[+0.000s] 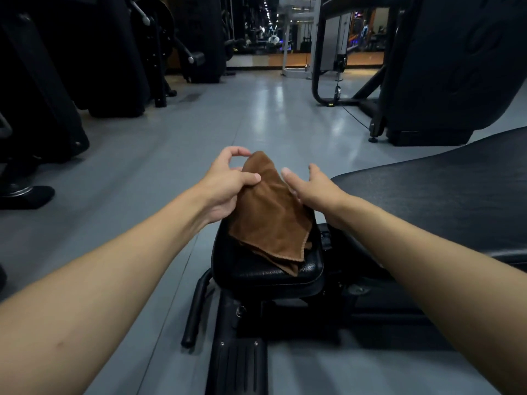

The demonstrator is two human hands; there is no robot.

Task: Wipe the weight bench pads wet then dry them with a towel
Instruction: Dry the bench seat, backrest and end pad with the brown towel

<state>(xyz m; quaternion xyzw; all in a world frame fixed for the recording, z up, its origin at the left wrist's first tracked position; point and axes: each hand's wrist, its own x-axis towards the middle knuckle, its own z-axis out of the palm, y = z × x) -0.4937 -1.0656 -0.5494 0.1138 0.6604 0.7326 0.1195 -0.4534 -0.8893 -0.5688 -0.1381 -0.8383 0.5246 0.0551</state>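
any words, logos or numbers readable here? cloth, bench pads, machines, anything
No text can be read in this view.
brown towel: plain, no tag or print showing.
seat pad and long back pad: plain black, no logo visible.
machines: too dark to show any label.
small yellow mark on a frame foot: too small to read.

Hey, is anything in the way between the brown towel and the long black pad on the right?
Only the person's own right hand, open beside the towel, sits between it and the long pad. The left hand pinches the towel's top edge. Nothing else visible blocks the way.
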